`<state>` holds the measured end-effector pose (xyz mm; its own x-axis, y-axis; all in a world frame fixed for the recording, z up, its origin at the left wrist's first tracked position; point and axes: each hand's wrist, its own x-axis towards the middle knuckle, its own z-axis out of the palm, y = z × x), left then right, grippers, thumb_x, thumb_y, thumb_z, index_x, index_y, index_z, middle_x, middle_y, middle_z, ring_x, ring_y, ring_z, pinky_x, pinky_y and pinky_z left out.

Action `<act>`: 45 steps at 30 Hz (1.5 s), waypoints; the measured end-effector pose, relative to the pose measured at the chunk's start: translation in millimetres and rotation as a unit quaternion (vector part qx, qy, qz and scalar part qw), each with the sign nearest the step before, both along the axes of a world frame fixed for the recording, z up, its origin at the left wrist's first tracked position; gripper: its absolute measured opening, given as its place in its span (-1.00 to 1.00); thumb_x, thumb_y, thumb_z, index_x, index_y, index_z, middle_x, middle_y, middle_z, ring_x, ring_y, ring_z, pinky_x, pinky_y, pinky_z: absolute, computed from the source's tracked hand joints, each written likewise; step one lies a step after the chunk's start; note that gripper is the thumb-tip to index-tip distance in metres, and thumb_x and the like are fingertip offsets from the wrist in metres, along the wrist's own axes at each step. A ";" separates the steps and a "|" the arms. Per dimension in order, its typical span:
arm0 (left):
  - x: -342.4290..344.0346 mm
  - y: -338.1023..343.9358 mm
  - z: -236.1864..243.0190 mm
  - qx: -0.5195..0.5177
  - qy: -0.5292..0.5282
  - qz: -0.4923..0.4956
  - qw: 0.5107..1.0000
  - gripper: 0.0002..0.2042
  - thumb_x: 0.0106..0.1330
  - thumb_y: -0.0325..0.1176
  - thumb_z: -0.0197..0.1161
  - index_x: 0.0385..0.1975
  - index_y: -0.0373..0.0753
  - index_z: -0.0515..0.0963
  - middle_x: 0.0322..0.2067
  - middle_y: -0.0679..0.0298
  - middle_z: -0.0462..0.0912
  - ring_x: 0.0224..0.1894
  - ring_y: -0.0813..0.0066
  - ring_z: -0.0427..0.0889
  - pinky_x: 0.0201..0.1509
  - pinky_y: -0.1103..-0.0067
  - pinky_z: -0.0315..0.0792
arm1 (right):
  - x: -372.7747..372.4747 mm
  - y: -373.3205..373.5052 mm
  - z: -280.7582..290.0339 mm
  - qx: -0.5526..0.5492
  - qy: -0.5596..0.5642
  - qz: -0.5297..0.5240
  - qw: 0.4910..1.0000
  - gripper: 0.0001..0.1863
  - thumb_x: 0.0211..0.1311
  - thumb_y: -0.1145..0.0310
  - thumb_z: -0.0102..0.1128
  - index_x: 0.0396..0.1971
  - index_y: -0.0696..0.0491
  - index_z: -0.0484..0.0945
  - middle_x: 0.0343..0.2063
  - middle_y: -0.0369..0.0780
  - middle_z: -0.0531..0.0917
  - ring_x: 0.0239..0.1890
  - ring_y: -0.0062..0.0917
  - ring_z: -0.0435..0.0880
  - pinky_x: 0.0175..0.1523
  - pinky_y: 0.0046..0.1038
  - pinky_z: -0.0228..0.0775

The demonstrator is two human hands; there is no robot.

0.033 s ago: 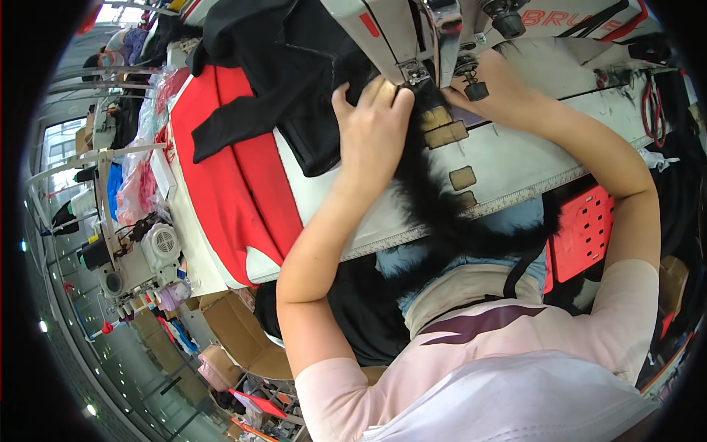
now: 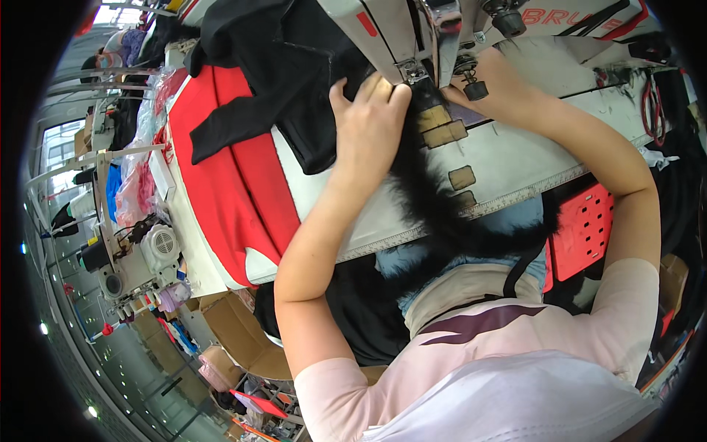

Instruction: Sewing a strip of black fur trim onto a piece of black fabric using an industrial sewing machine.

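Observation:
A sewing machine head with a metal presser foot hangs over the table. My left hand is at the needle, fingers curled onto the black fabric, little finger lifted. A long black fur trim runs from beside that hand down over the table edge toward my lap. My right hand is just right of the needle area, its fingertips mostly hidden behind the machine. Tan worn patches mark the white table below the presser foot.
Red fabric lies at left under a black sleeve. A measuring tape edges the table's front. A red perforated seat, cardboard box and red-handled tool surround me. Another machine and a co-worker are at far left.
My left hand and the black fabric have shifted very slightly up and left. My right hand looks unmoved.

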<state>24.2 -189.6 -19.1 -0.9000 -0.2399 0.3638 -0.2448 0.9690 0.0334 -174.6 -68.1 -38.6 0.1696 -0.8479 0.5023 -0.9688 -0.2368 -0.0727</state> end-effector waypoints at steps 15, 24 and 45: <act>-6.5 -21.8 -6.8 -0.021 0.023 -0.055 0.998 -0.82 0.11 -0.46 0.25 -0.29 -0.03 0.60 -0.17 0.41 0.59 0.05 0.46 0.56 0.20 0.07 0.19 | -5.7 -1.7 -5.4 0.037 -0.061 -0.026 0.997 -0.80 -0.37 0.39 0.41 -0.61 0.10 0.64 -0.59 -0.18 0.60 -0.36 -0.27 0.58 -0.17 -0.31 0.41; -10.8 -21.9 -9.5 -0.087 0.063 -0.011 0.994 -0.88 0.09 -0.40 0.28 -0.37 -0.04 0.61 -0.30 0.42 0.53 -0.12 0.44 0.53 0.10 0.09 0.24 | 1.8 -6.3 5.9 0.037 -0.052 -0.055 0.996 -0.82 -0.19 0.32 0.39 -0.65 0.11 0.61 -0.62 -0.16 0.58 -0.40 -0.24 0.56 -0.19 -0.30 0.39; -3.0 11.9 2.7 -0.164 0.014 -0.008 0.986 -0.84 0.09 -0.40 0.17 -0.31 -0.14 0.56 -0.28 0.36 0.51 -0.06 0.46 0.47 0.30 0.11 0.08 | -20.6 16.7 28.0 0.025 -0.018 -0.032 0.999 -0.79 -0.05 0.31 0.28 -0.44 0.09 0.50 -0.44 -0.18 0.58 -0.28 -0.24 0.56 -0.09 -0.26 0.40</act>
<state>21.2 -177.7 -16.4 -0.8915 -0.0910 0.4439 -0.2329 0.9324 -0.2764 -195.2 -51.4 -10.6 0.0972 -0.8804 0.4641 -0.9784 -0.1701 -0.1178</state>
